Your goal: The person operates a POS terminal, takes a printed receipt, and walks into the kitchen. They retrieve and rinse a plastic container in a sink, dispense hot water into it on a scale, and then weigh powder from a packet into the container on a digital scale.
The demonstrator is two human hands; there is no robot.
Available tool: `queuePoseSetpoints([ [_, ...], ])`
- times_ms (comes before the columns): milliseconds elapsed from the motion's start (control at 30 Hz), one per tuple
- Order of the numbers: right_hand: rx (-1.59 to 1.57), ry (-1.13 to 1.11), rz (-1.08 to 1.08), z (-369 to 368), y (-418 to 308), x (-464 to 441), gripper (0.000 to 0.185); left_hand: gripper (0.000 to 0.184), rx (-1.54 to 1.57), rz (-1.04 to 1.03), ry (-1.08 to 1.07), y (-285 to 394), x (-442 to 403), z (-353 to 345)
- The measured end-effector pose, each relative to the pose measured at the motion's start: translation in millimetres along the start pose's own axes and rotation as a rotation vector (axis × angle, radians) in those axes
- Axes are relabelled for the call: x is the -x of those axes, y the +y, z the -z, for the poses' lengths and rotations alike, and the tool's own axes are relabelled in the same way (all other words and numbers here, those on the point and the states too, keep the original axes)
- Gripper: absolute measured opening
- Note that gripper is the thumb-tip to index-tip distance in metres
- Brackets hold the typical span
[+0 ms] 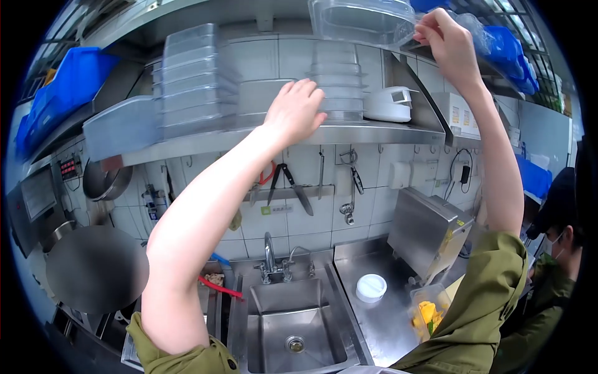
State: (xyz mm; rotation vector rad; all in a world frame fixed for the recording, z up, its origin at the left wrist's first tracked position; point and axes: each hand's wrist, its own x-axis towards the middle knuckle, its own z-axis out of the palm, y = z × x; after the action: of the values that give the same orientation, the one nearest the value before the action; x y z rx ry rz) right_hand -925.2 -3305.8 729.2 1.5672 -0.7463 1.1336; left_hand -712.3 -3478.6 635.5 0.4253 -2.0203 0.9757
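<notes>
A clear plastic container (361, 25) is positioned high above the steel shelf (299, 138), its end pinched between the thumb and fingers of the right hand (447, 47). The left hand (294, 111) is raised before the shelf, fingers loosely bent; whether anything is gripped by it cannot be told. Stacked containers (196, 81) are borne by the shelf. Below, a sink (289, 300) is flanked by a desk (386, 321) on which a white tub (371, 288) is placed.

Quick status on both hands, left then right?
Left hand: looks open, fingers loosely bent before the shelf; nothing visibly held.
Right hand: closed, pinching the clear container at its edge.
</notes>
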Motion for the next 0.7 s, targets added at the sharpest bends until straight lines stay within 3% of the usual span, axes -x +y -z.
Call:
queuePoseSetpoints([
  [33, -0.022, -0.024, -0.024, 8.3, -21.6, -3.7, 0.006, 0.043, 0.033, 0.029, 0.031, -0.8, 11.1, 16.6],
  [133, -0.223, -0.115, -0.102, 20.0, -75.7, -14.6, 0.006, 0.042, 0.209, 0.368, 0.127, -3.1, 53.3, 73.6],
  [167, -0.338, -0.134, -0.146, 16.7, -94.7, -18.0, 0.007, 0.050, 0.244, 0.460, 0.179, -6.4, 72.7, 92.4],
  [333, -0.761, -0.412, -0.376, -23.2, -231.0, -23.2, 0.011, 0.056, 0.508, 0.778, 0.178, -32.7, 216.7, 198.3],
  [433, -1.054, -0.617, -0.407, -67.0, -332.3, -18.1, 0.014, 0.051, 0.442, 0.943, 0.180, -45.4, 332.7, 270.8],
  [467, -1.162, -0.670, -0.415, -85.2, -367.7, -13.9, 0.015, 0.039, 0.396, 0.974, 0.196, -55.4, 375.4, 292.1],
  [533, -1.342, -0.839, -0.400, -122.8, -440.8, -6.9, 0.015, 0.026, 0.453, 1.126, -0.027, -65.6, 454.9, 351.1],
  [700, -1.741, -1.098, -0.392, -198.1, -621.5, -2.1, 0.017, 0.020, 0.502, 1.496, -0.042, -29.1, 572.5, 507.3],
])
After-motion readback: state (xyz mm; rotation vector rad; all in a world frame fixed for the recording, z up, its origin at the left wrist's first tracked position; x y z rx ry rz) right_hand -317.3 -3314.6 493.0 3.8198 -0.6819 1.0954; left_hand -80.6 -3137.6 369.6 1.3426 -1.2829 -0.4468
